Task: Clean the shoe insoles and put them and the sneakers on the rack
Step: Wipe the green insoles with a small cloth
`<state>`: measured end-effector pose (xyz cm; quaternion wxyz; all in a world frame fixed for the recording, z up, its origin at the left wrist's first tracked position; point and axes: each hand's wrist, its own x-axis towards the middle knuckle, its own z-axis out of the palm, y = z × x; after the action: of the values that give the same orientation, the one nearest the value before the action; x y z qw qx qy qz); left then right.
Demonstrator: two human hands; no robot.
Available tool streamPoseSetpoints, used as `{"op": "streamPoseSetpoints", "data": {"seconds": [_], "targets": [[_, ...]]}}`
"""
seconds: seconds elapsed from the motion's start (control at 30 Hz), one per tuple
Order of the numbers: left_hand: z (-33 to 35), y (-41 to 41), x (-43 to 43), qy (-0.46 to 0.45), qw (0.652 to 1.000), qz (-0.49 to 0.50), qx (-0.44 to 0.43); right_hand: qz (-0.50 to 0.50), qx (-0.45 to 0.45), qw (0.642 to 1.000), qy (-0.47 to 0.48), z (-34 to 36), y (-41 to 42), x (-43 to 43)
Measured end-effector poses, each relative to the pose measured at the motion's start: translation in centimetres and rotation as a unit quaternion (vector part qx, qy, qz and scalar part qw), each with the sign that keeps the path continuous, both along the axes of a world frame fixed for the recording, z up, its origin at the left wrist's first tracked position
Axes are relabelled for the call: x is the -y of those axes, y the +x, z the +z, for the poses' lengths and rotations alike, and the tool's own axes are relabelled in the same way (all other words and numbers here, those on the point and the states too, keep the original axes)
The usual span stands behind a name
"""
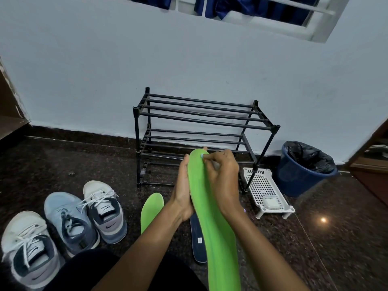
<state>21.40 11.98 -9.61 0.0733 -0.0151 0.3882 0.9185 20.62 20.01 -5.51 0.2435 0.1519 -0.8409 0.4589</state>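
Green insole (212, 217), fingers (210, 159) pinching its tip

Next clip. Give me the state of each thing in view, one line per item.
Left hand: supporting the held insole's edge.
Right hand: fingers pinching something small against the insole tip.
Held green insole: raised, being wiped.
Second green insole: lying on the floor.
Dark insole: on the floor, partly hidden.
Sneakers: three on the floor, laced.
Rack: upright, shelves bare.
Bin: lined, open.
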Motion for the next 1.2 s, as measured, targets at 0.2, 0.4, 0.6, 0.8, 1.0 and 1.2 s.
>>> {"op": "streamPoseSetpoints", "data": {"seconds": [0.2,0.4,0.6,0.8,1.0,1.2], "targets": [[0.2,-0.1,0.1,0.016,0.999,0.032,0.010,0.036,0.012,0.999,0.000,-0.1,0.8,1.0],[0.2,-0.1,-0.1,0.027,0.999,0.038,0.009,0.056,0.005,0.998,0.015,-0.4,1.5,1.0],[0.6,0.4,-0.3,-0.013,1.000,0.020,0.001,-0.013,-0.017,1.000,0.023,0.2,-0.1,0.3],[0.3,-0.1,0.3,0.037,0.999,0.035,0.005,0.067,0.018,0.997,0.029,-0.7,2.1,1.4],[0.1,-0.3,-0.1,0.074,0.997,0.013,0.007,0.073,0.030,0.997,0.027,-0.1,2.2,0.7],[0.1,-0.2,0.0,0.100,0.995,0.000,0.005,0.065,0.011,0.997,0.045,-0.1,2.0,1.2]]}}
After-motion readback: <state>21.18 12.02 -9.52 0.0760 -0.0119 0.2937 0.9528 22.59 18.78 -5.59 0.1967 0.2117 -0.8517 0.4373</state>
